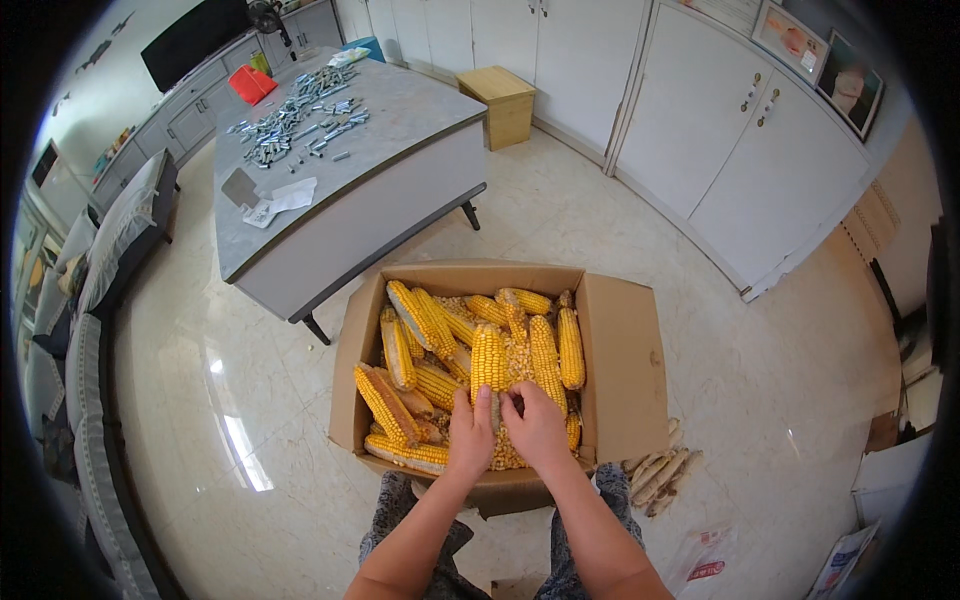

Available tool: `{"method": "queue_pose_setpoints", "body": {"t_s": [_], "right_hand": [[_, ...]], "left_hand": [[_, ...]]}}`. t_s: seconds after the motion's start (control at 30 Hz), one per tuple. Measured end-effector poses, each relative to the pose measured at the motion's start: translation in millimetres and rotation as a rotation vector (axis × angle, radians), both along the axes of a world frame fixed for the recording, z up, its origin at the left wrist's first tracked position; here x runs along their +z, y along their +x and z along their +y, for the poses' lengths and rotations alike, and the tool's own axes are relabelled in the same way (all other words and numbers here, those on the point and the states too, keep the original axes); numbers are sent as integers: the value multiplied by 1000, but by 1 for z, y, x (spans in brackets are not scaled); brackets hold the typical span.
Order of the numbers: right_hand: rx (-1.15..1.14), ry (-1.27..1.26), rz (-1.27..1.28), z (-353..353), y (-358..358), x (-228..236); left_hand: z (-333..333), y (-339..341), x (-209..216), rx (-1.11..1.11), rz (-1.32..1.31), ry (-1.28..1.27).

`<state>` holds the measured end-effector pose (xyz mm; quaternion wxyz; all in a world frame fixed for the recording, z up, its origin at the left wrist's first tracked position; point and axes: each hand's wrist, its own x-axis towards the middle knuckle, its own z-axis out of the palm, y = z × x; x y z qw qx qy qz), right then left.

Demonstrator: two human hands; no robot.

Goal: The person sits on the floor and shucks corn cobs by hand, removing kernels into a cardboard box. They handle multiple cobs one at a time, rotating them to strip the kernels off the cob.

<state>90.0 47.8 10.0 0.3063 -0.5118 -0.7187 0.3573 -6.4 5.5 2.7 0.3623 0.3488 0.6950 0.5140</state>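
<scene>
Both my hands are over an open cardboard box [622, 370] full of dried yellow corn. One corn cob [488, 356] points away from me, its near end between my hands. My left hand [471, 432] is closed on that end, thumb lying along the cob. On the other side my right hand [535, 425] has its fingers bent in against the same end; what its fingertips pinch is too small to make out. Around them lie several more ears, such as a whole corn cob [570, 346] by the right wall. Loose kernels [517, 359] fill gaps between the ears.
Stripped cobs [662, 476] lie on the floor right of the box, near a clear plastic bag [706, 555]. Beyond the box stands a grey table [360, 200] scattered with small metal cylinders [300, 120]. A wooden stool [508, 108] is beside white cabinets [715, 140]; a sofa [95, 420] runs along the left.
</scene>
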Motion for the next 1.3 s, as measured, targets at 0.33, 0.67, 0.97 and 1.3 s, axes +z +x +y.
{"method": "queue_pose_setpoints", "body": {"t_s": [0.33,0.67,0.97,1.3], "right_hand": [[24,-439,362,6,6,-19],[24,-512,593,5,9,0],[206,-398,511,-18,-11,14],[309,-518,640,-15,4,9]], "left_hand": [[-3,-8,11,-23,-364,-131],[-11,-4,14,2,-417,8],[-29,3,-18,71,-222,203],[-35,2,32,-53,-634,-70]]}}
